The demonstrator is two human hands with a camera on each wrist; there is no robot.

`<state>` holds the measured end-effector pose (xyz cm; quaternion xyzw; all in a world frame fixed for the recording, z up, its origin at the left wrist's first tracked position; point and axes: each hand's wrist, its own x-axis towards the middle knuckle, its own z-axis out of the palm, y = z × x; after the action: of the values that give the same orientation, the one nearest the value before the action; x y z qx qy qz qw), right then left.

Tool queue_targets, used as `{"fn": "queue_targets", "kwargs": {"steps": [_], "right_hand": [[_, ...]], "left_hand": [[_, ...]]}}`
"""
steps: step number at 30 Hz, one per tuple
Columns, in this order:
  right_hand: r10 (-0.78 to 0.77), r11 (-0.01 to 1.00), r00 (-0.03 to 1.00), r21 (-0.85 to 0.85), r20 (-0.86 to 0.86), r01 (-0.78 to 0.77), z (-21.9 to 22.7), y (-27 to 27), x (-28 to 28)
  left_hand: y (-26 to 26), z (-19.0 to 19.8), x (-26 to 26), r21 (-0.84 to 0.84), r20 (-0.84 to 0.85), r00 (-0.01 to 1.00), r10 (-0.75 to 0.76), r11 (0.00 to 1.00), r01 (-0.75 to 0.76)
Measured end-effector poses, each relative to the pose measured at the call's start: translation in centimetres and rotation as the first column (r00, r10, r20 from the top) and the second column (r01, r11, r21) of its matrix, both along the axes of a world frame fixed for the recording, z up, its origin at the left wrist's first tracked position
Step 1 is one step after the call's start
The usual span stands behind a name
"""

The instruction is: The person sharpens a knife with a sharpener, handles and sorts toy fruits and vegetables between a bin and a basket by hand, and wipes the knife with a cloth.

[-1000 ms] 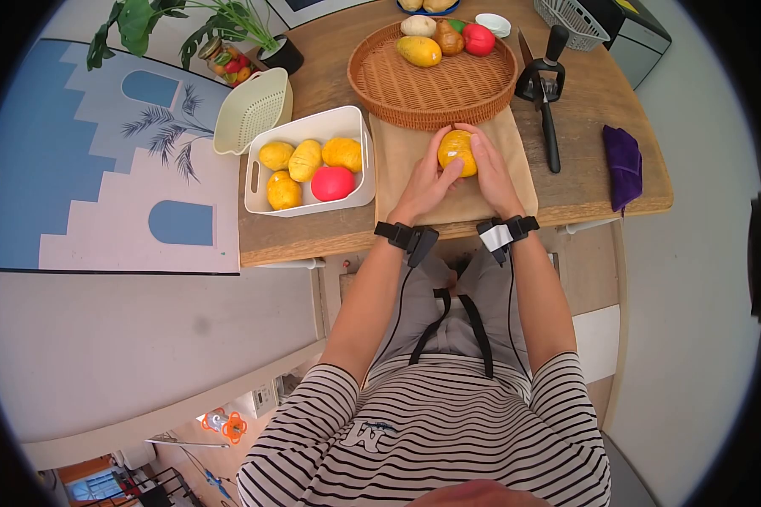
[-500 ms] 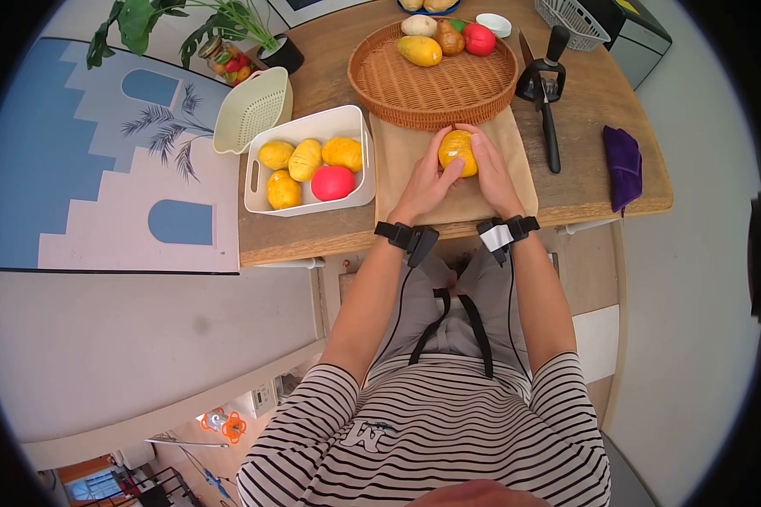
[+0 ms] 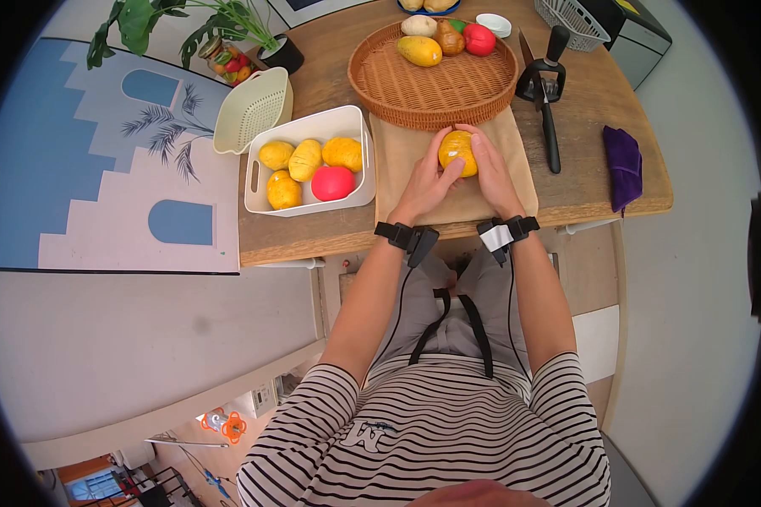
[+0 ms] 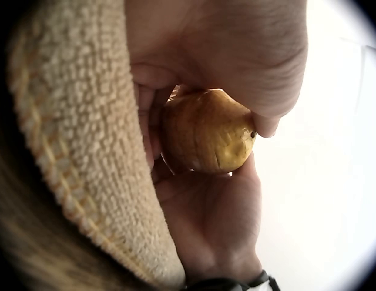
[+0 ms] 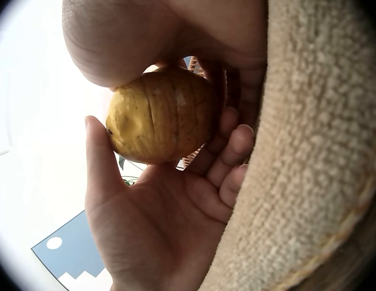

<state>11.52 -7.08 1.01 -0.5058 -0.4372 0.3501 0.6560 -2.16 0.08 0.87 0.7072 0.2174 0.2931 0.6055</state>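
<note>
Hands are meeting around a yellow fruit point(image 3: 457, 155) over the tan cloth point(image 3: 393, 173) at the near edge of the desk point(image 3: 579, 182); the left hand point(image 3: 425, 186) is gripping one side of it, its fingers curving round and its thumb pressing on the near face; the right hand point(image 3: 496, 173) is gripping the opposite side, also with curved fingers and thumb; dark lines are running across the fruit's skin in the right wrist view; whether the fruit is touching the cloth, one cannot tell.

Just beyond the hands, a round wicker tray point(image 3: 431, 114) is overlapping the cloth's far edge; toward its far side it is holding a yellow mango point(image 3: 419, 51), a pale potato point(image 3: 418, 26), a brown pear point(image 3: 449, 38), a red fruit point(image 3: 479, 40) and a partly hidden green piece point(image 3: 457, 25).

To the left of the cloth, a white bin point(image 3: 313, 205) is holding four yellow pieces and a pinkish-red one point(image 3: 332, 182); a pale green colander point(image 3: 254, 110) is leaning near its far left corner; a jar point(image 3: 227, 62) and a potted plant point(image 3: 282, 54) are standing behind.

To the right, a black-handled knife point(image 3: 550, 139) is lying by a black tool point(image 3: 555, 46); a purple cloth point(image 3: 623, 167) is lying farther right.
</note>
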Motion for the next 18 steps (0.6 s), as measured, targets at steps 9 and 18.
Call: {"fn": "queue_targets", "kwargs": {"steps": [9, 18], "right_hand": [[-0.005, 1.0, 1.0, 0.001, 0.024, 0.005, 0.01, -0.02, 0.05], [-0.01, 1.0, 1.0, -0.002, 0.011, 0.01, -0.04, 0.02, 0.01]], "left_hand": [[-0.01, -0.01, 0.01, -0.001, -0.002, 1.0, -0.001, 1.0, 0.001], [0.07, -0.22, 0.07, -0.001, 0.004, 1.0, 0.005, 1.0, -0.005]]}}
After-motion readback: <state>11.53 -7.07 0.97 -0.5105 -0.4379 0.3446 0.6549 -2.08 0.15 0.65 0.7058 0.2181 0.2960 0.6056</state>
